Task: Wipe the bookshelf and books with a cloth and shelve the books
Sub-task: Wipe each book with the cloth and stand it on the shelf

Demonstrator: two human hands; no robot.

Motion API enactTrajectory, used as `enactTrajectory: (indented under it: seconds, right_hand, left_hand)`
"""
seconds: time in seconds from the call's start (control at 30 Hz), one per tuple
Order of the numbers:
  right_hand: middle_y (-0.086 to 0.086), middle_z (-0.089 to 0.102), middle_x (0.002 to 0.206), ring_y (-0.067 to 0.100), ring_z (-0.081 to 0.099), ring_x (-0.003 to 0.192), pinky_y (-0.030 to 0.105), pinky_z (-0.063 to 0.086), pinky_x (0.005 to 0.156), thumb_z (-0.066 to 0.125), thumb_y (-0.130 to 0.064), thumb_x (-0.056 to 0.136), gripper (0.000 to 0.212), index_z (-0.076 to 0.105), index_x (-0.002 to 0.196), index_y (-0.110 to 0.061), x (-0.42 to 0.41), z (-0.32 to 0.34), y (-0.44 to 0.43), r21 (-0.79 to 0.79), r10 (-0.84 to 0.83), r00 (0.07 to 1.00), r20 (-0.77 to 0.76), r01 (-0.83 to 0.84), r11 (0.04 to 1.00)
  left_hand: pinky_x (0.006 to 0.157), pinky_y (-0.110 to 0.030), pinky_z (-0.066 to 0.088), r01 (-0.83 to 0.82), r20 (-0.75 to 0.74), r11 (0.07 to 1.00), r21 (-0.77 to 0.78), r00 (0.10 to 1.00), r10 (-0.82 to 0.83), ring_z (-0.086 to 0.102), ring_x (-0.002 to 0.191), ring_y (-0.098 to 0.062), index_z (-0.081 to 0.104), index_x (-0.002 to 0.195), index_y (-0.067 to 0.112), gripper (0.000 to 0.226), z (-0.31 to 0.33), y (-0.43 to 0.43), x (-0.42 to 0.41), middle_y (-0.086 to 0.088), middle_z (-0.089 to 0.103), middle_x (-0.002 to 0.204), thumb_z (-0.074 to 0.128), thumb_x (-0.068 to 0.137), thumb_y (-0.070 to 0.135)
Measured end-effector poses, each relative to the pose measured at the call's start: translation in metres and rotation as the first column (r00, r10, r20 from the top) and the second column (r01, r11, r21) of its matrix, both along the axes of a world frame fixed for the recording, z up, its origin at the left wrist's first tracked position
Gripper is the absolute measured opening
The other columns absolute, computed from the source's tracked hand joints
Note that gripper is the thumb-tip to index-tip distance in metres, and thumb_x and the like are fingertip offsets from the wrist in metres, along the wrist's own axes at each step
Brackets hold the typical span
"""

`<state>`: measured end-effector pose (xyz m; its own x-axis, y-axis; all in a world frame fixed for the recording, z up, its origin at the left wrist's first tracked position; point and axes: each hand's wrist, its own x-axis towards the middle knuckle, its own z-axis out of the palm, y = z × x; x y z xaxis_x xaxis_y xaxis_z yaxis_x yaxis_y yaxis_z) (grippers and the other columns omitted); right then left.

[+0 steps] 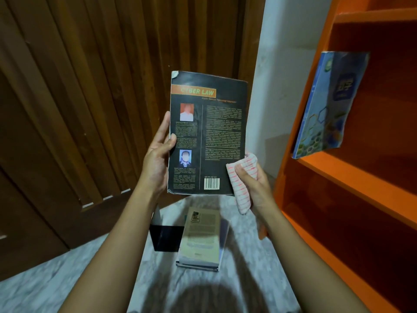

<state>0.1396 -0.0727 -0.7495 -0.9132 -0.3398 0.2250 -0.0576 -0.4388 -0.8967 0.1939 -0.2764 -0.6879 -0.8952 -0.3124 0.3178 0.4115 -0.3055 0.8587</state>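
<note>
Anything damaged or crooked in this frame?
Two things. The black book gripped by the left hand has a torn, whitened top-left cover corner. The blue book on the orange shelf stands tilted rather than upright. The right hand holds the cloth at the black book's lower right corner.

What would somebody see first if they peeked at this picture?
The black book held up in the middle, gripped by the left hand while the right hand holds a pink-striped cloth against its corner. Next, the bright orange bookshelf at right, one blue book leaning inside.
</note>
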Motion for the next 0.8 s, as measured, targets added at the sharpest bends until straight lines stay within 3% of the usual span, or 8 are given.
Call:
enactTrajectory:
  seconds: [0.17,0.33,0.4,0.47,0.57,0.67,0.73,0.8]
  right_hand:
    - [0.010,0.068,0.112,0.025,0.066,0.101,0.032,0.055,0.077,0.081,-0.024,0.068,0.066,0.054,0.127,-0.013,0.004,0.002,-0.006,-0.104,-0.003,0.998,0.056,0.008,0.995]
    - [0.012,0.067,0.115,0.028,0.064,0.105,0.035,0.054,0.081,0.086,-0.037,0.057,0.078,0.056,0.125,-0.014,0.008,0.006,-0.003,-0.087,-0.016,1.000,-0.007,0.016,0.996]
    - [0.012,0.066,0.118,0.028,0.062,0.108,0.035,0.053,0.083,0.084,-0.035,0.061,0.069,0.058,0.123,-0.019,0.010,0.007,-0.003,-0.041,-0.038,0.997,-0.069,0.036,0.999]
    - [0.011,0.066,0.117,0.025,0.062,0.109,0.033,0.051,0.085,0.078,-0.024,0.070,0.055,0.059,0.121,-0.018,0.013,0.008,-0.005,0.016,-0.076,0.985,-0.155,0.079,0.997]
    - [0.000,0.067,0.111,0.011,0.063,0.105,0.024,0.050,0.085,0.069,-0.004,0.080,0.044,0.059,0.119,-0.022,0.021,0.006,-0.007,0.132,-0.115,0.956,-0.270,0.155,0.979]
    - [-0.007,0.065,0.115,0.007,0.060,0.110,0.025,0.048,0.093,0.070,-0.008,0.078,0.048,0.057,0.116,-0.036,0.029,-0.002,-0.012,0.231,-0.114,0.921,-0.373,0.211,0.950]
    - [-0.018,0.060,0.113,-0.008,0.055,0.109,0.013,0.043,0.093,0.069,-0.014,0.077,0.049,0.054,0.115,-0.041,0.035,-0.005,-0.014,0.294,-0.139,0.873,-0.467,0.302,0.907]
    - [-0.019,0.059,0.105,-0.016,0.052,0.101,0.003,0.038,0.084,0.066,-0.017,0.079,0.045,0.055,0.118,-0.036,0.038,-0.007,-0.015,0.329,-0.149,0.800,-0.581,0.399,0.856]
  left_hand:
    - [0.089,-0.037,0.054,-0.062,0.064,0.998,-0.015,0.996,0.062,0.063,0.109,-0.019,0.036,0.142,0.030,0.053,-0.013,0.001,0.001,-0.003,0.057,0.133,0.044,0.096,0.005]
    - [0.089,-0.029,0.053,-0.141,0.188,0.967,-0.212,0.965,0.181,0.055,0.117,-0.018,0.026,0.147,0.025,0.060,-0.016,0.009,-0.007,-0.006,0.047,0.141,0.047,0.095,0.004]
    - [0.107,-0.040,0.038,-0.236,0.198,0.841,-0.486,0.908,0.369,0.033,0.135,-0.021,0.027,0.146,0.029,0.064,-0.015,0.015,-0.012,-0.005,0.029,0.151,0.057,0.092,0.011]
    - [0.114,-0.041,0.026,-0.331,0.077,0.653,-0.681,0.855,0.513,0.021,0.140,-0.019,0.033,0.144,0.031,0.063,-0.011,0.027,-0.011,-0.003,0.020,0.153,0.061,0.090,0.014]
    - [0.100,-0.028,0.042,-0.260,-0.025,0.726,-0.637,0.948,0.318,0.041,0.122,-0.001,0.021,0.148,0.031,0.060,-0.001,0.049,-0.007,0.011,0.032,0.143,0.050,0.096,0.022]
    - [0.080,-0.012,0.047,-0.224,-0.017,0.801,-0.556,0.966,0.258,0.049,0.094,0.019,-0.002,0.148,0.040,0.074,0.007,0.057,-0.005,0.034,0.034,0.117,0.050,0.095,0.034]
    - [0.079,-0.012,0.048,-0.287,-0.053,0.774,-0.565,0.948,0.313,0.053,0.092,0.018,-0.012,0.146,0.041,0.083,0.006,0.056,-0.005,0.025,0.041,0.122,0.052,0.094,0.035]
    - [0.079,-0.019,0.050,-0.335,-0.082,0.733,-0.592,0.930,0.359,0.058,0.094,0.002,-0.019,0.146,0.036,0.081,0.004,0.059,-0.004,0.005,0.049,0.127,0.046,0.098,0.031]
